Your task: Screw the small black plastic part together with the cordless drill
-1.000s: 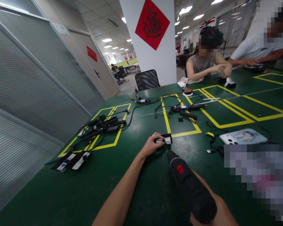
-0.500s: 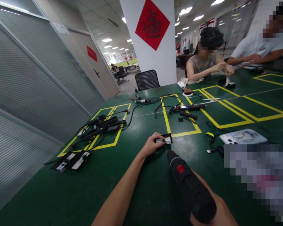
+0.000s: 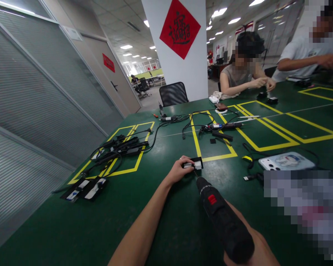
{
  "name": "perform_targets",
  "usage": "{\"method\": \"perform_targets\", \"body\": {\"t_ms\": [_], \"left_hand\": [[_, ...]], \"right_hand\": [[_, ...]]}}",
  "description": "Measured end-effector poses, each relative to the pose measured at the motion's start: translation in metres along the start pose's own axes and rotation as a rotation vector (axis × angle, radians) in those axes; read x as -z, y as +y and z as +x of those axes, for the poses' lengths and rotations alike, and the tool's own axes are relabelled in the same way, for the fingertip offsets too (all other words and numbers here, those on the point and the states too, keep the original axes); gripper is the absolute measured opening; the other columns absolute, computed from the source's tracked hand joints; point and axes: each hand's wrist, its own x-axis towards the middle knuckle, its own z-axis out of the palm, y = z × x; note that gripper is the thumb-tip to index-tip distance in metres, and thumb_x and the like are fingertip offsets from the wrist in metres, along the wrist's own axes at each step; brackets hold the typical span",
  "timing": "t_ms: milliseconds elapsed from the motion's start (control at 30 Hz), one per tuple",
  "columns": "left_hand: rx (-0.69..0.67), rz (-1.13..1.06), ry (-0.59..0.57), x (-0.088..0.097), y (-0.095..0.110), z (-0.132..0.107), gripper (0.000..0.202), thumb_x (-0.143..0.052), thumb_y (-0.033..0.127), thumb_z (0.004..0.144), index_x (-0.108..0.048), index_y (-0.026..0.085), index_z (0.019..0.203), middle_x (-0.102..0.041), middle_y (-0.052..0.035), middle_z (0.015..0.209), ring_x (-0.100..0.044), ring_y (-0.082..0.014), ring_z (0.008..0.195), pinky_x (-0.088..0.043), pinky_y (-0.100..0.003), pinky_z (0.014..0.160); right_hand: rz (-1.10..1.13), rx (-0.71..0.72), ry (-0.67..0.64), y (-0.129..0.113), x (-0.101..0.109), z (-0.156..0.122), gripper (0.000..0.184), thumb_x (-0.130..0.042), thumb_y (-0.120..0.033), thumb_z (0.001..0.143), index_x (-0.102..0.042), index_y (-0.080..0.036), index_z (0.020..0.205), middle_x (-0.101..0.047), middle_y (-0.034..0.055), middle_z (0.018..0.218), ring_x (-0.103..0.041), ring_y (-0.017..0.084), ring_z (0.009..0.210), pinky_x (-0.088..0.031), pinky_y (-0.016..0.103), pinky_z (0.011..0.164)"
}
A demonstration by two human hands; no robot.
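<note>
Bit at the part, so the step in hand reads as powered driving or drilling; for good work, keep the thin metal bit [image 3: 195,173] square to the spot it meets, press lightly and evenly, run slow, and brace the part so it can't spin or skid. Fingertips sit very near the bit, so a slip could nick them; a grip further back would be safer. Part = small rectangular black piece with white blocks in it [image 3: 198,165], lying on the dark green tabletop [image 3: 72,229] just beside the near edge of a yellow tape outline [image 3: 220,157]. Left hand [image 3: 182,168]: mostly closed, thumb and fingers pinching the part's left portion, covering some of it. Right hand [image 3: 258,242]: wrapped round the black plastic power drill with a red slider on top [image 3: 224,220], mostly hidden behind its body; trigger finger not visible, can't tell if pressed. Drill points away from the wearer, toward the part. Whether the tip is seated in a screw: too small to tell.
</note>
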Motion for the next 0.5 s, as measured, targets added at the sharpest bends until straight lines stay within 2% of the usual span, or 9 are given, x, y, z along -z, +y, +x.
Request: {"method": "perform_targets", "body": {"t_ms": [200, 333, 500], "left_hand": [[-0.001, 0.007, -0.002, 0.0, -0.0008, -0.0005, 0.019, -0.067, 0.022, 0.072, -0.068, 0.019, 0.091, -0.057, -0.0054, 0.101, -0.054, -0.0208, 0.1, -0.04, -0.032, 0.09], [-0.007, 0.009, -0.002, -0.0002, -0.0021, -0.0005, 0.019, -0.066, 0.021, 0.072, -0.068, 0.019, 0.091, -0.056, -0.0054, 0.102, -0.053, -0.021, 0.102, -0.039, -0.032, 0.091], [-0.013, 0.005, 0.0, -0.0005, -0.0036, -0.0003, 0.018, -0.066, 0.021, 0.073, -0.068, 0.019, 0.091, -0.056, -0.0056, 0.102, -0.052, -0.0214, 0.103, -0.038, -0.032, 0.091]], "right_hand": [[-0.001, -0.025, 0.048, -0.0027, -0.0001, -0.0009, 0.084, -0.052, -0.01, 0.055, -0.036, -0.024, 0.136, -0.062, 0.0052, 0.117, -0.06, 0.022, 0.105, -0.049, 0.026, 0.085], [0.01, -0.006, 0.067, -0.0045, 0.0007, 0.0004, 0.081, -0.051, -0.01, 0.056, -0.038, -0.023, 0.135, -0.059, 0.0052, 0.121, -0.058, 0.022, 0.108, -0.047, 0.026, 0.087], [0.016, -0.015, 0.011, -0.0065, 0.0033, 0.0007, 0.085, -0.05, -0.008, 0.055, -0.034, -0.023, 0.137, -0.058, 0.0048, 0.122, -0.057, 0.021, 0.109, -0.046, 0.027, 0.09]]}}
